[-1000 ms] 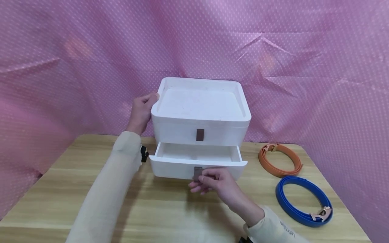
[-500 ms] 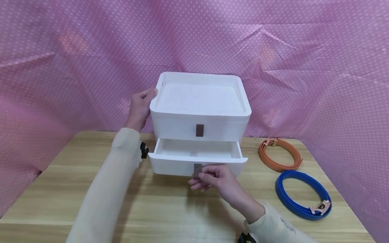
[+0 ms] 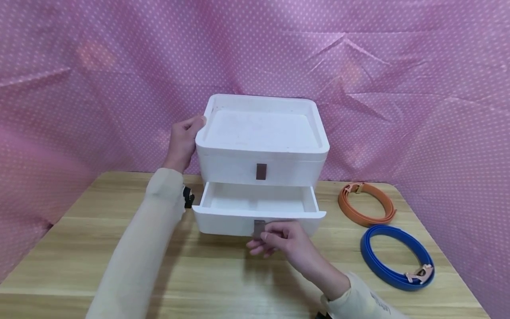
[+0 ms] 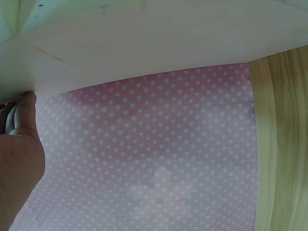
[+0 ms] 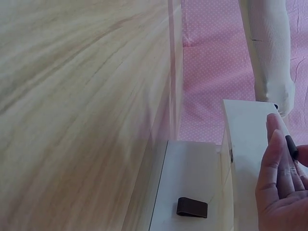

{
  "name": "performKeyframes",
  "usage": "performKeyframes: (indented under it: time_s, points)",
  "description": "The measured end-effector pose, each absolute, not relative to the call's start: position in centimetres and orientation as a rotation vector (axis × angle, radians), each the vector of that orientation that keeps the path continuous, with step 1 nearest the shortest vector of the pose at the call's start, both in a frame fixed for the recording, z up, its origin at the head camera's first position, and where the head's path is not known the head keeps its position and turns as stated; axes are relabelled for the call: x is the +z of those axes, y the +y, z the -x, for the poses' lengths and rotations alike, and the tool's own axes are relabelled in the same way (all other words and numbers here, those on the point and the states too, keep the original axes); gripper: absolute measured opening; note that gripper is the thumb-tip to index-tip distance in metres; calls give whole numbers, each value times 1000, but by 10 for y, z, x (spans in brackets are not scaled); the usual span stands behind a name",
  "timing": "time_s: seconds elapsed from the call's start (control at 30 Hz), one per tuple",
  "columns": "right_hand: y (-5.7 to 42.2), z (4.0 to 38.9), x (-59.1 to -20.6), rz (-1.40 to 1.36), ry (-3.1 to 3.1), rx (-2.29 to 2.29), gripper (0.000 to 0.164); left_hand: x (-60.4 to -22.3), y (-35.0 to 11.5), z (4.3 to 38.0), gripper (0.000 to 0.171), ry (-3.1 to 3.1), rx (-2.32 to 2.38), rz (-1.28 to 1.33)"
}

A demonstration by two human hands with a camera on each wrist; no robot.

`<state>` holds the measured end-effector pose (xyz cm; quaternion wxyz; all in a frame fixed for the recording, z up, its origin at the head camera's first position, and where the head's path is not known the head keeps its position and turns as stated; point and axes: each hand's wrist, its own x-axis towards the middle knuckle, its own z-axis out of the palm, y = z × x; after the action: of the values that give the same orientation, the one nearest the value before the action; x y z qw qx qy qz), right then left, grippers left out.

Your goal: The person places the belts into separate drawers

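Note:
A white drawer unit [image 3: 227, 170] with a shallow tray top stands at the back of the table. My left hand [image 3: 184, 141] grips its left side, thumb over the top rim; in the left wrist view the fingers lie against the white side panel [image 4: 159, 43]. Below the top drawer, another drawer [image 3: 223, 225] is pulled partway out, with nothing visible inside. My right hand [image 3: 292, 241] pinches the brown pull tab [image 3: 259, 227] on its front. From the right wrist, that tab [image 5: 291, 147] shows between thumb and fingers.
Under the pulled-out drawer, a closed drawer front [image 5: 187, 168] with its own brown tab [image 5: 192, 207] sits near the table. To the right lie a coiled orange belt [image 3: 350, 210] and a coiled blue belt [image 3: 378, 270], nearly touching. Pink dotted cloth [image 3: 255, 48] hangs close behind.
The drawer has come slightly further out toward me, my right hand moving with it. My left hand keeps its place on the unit. The head view shifted slightly earlier.

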<state>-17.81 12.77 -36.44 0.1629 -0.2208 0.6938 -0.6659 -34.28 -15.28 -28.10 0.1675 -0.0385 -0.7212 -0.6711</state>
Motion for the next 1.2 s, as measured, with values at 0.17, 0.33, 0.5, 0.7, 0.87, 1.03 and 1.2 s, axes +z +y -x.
performKeyframes:
  time_s: [0.17, 0.33, 0.5, 0.7, 0.87, 1.03, 1.2]
  points:
    - [129, 178, -364, 634, 1973, -1896, 19, -279, -152, 344, 42, -2035, -1927, 96]
    - [129, 177, -365, 632, 1979, -1899, 18, -280, -151, 344, 41, -2023, -1935, 105]
    - [129, 176, -366, 623, 1977, -1904, 18, -281, -151, 345, 40, -2013, -1936, 119]
    - [126, 174, -367, 637, 1964, -1910, 19, -282, -153, 345, 43, -2045, -1888, 101]
    - [125, 173, -369, 658, 1967, -1909, 20, -282, -154, 343, 42, -2051, -1875, 111]
    - [125, 171, -371, 663, 1956, -1920, 21, -282, -154, 343, 41, -2039, -1896, 125]
    - [124, 170, -374, 683, 1950, -1940, 21, -282, -154, 342, 41, -2029, -1925, 146]
